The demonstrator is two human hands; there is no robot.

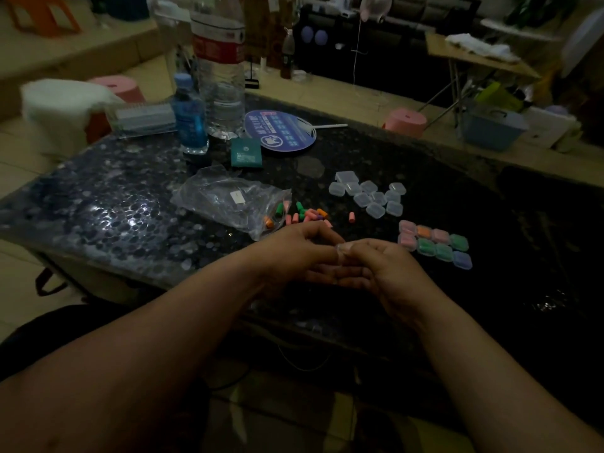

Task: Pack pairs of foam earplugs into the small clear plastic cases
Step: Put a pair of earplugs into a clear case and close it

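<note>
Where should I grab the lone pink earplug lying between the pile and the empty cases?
Best pinched across its narrow body from above: the lone pink earplug sits apart from the pile, and bare table on both sides leaves room.

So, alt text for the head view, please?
The left hand and right hand pinch a small clear case together above a dark table. Beyond lie loose coloured earplugs, empty cases and filled cases.

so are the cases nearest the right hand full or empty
Full: the near cases show pink, orange, green or purple inside, unlike the clear far cases.
</note>
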